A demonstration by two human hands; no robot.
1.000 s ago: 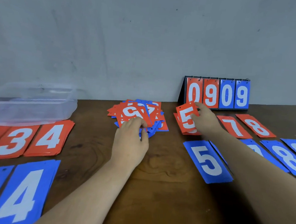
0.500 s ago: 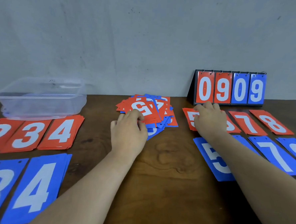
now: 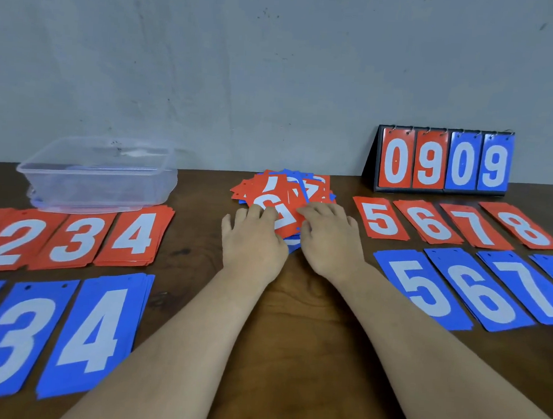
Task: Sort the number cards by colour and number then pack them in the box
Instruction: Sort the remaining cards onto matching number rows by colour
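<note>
Dark wooden table (image 3: pixel 296 294): box (image 3: pixel 99 172) sits back left. Left hand (image 3: pixel 253 243) rests spread on the mixed pile (image 3: pixel 289 190). Right hand (image 3: pixel 330 241), its red 5 (image 3: pixel 381 219) now laid down, has returned there with fingers curled, grip unclear. Sorting continues; packing waits.

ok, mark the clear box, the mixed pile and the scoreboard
clear box (image 3: pixel 108 191): head view, front wall.
mixed pile (image 3: pixel 260 185): head view, red card at its far edge.
scoreboard (image 3: pixel 430 160): head view, red 9 panel.

We count eight red number-card stacks (image 3: pixel 134 236), seven blue stacks (image 3: pixel 425 289), one mixed heap (image 3: pixel 270 189), one clear plastic box (image 3: pixel 108 187), one black scoreboard (image 3: pixel 443 161).
</note>
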